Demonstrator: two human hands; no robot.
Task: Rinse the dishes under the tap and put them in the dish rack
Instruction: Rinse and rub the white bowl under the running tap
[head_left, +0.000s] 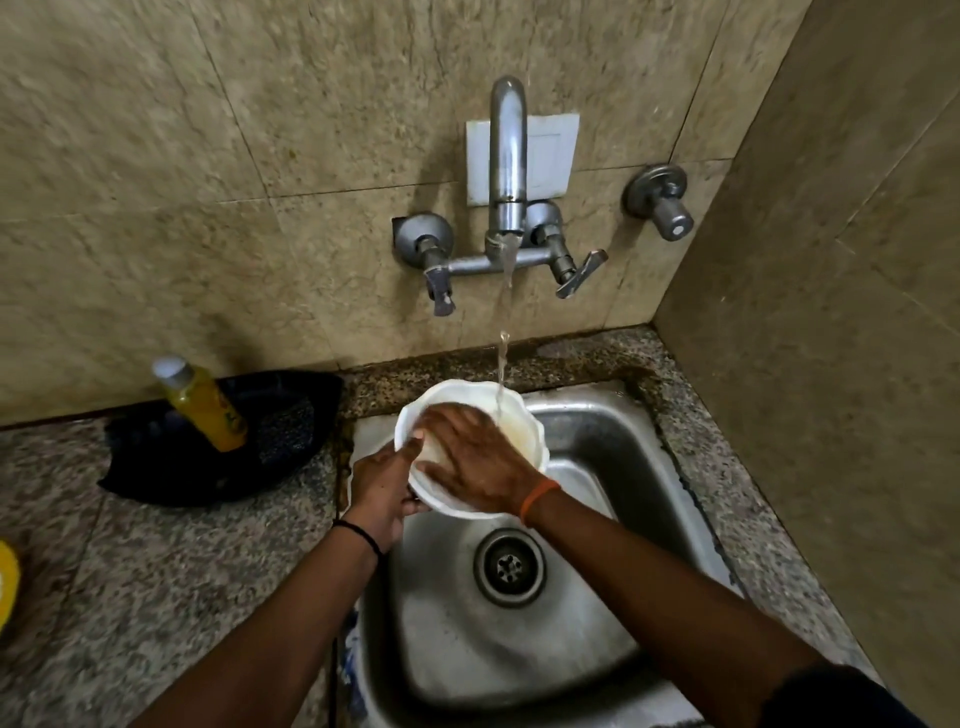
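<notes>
White bowl (511, 441): over steel sink (597, 431), under running tap (508, 156). Left hand (382, 491) grips its near rim; right hand (478, 457), fingers flat, presses inside.

Both forearms reach forward from the lower edge of the view and converge toward the middle. The left hand (382, 488) is on the near left side of a white bowl (524, 441), its fingers curled under and around the rim and the thumb lying over the edge, gripping it. A thin dark band circles the left wrist. The right hand (478, 462) crosses in from the right and lies palm down inside the bowl, fingers spread and fairly straight, pressing on the inner surface. An orange band sits on the right wrist. A dark sleeve shows at the right upper arm.
</notes>
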